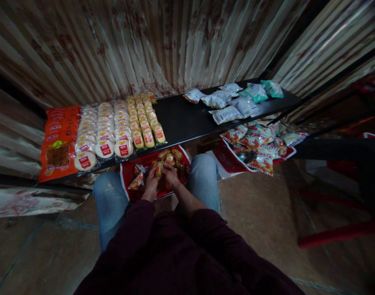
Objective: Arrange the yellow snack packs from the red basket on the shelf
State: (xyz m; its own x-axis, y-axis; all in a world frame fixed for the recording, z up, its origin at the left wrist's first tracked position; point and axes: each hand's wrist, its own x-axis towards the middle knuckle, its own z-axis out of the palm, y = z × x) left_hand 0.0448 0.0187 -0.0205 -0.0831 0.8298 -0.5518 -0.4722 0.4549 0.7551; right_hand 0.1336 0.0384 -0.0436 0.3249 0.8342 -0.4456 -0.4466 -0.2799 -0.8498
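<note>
Between my knees, both hands reach into a red basket (123, 180) of snacks. My left hand (151, 184) is closed on a small yellow wrapped cake (159, 169). My right hand (171, 177) is close beside it, its fingers bent and closed; what they hold is hidden. More small wrapped cakes (177, 154) lie in the basket past my fingers. A shiny snack packet (137, 180) rests at its left side. Above the basket, on a black shelf (184, 119), similar yellow wrapped cakes (148, 138) stand in neat rows.
Left on the shelf are rows of round white wrapped crackers (105, 149) and an orange package (60, 135). Several white and green packets (226, 114) lie at its right. Below stands a second red basket (226, 157) with snack bags (256, 137). Pleated curtains hang behind.
</note>
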